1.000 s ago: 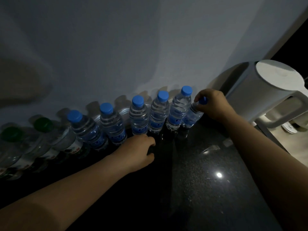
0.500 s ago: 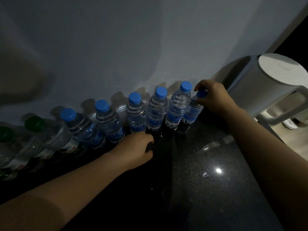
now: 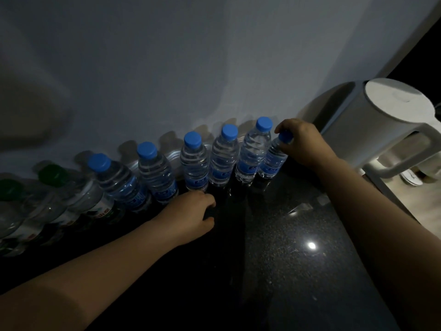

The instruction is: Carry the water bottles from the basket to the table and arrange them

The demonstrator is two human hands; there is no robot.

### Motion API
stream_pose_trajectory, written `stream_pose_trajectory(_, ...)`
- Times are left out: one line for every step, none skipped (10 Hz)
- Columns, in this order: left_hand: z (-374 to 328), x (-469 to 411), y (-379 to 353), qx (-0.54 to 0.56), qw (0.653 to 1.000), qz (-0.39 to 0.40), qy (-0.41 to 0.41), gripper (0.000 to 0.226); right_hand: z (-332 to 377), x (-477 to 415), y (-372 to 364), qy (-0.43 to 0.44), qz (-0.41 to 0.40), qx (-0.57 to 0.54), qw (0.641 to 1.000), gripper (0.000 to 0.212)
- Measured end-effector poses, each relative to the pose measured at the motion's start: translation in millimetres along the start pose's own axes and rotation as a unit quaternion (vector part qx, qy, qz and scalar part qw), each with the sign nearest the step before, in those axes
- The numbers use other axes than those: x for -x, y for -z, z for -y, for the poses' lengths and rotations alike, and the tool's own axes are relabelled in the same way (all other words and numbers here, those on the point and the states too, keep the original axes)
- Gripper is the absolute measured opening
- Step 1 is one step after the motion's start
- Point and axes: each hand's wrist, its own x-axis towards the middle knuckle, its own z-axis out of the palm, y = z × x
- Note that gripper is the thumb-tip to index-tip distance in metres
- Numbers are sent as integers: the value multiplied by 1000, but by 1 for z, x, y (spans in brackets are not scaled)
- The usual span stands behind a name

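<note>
Several clear water bottles with blue caps stand in a row along the white wall on the dark table point(image 3: 298, 271). My right hand point(image 3: 301, 143) grips the cap end of the rightmost blue-capped bottle point(image 3: 272, 162), which stands at the row's right end, tilted slightly. My left hand point(image 3: 191, 215) rests on the table in front of the third blue-capped bottle point(image 3: 194, 163), fingers curled, its fingertips close to the bottle's base. Two green-capped bottles point(image 3: 71, 197) stand at the left end of the row. The basket is out of view.
A white electric kettle point(image 3: 372, 130) with a handle stands at the right end of the table, just right of my right hand. The table's right edge point(image 3: 391, 204) drops to a pale floor. The white wall is right behind the bottles.
Both hands keep their places. The view has shifted slightly; the rightmost bottle stays in my right hand's grip by its cap.
</note>
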Motion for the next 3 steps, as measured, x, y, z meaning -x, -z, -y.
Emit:
stream_pose_trajectory(-2,6,0,6,1000,-5,4,40,5,5,2,-13,-1,-3,1000,43)
stream_pose_trajectory(-1,12,1,16,1000,-13,9,39,11,13,7,-40,-18,-10,999,54)
stream_pose_trajectory(1,24,4,45,998,-32,13,36,18,34,11,-60,-43,-7,997,56)
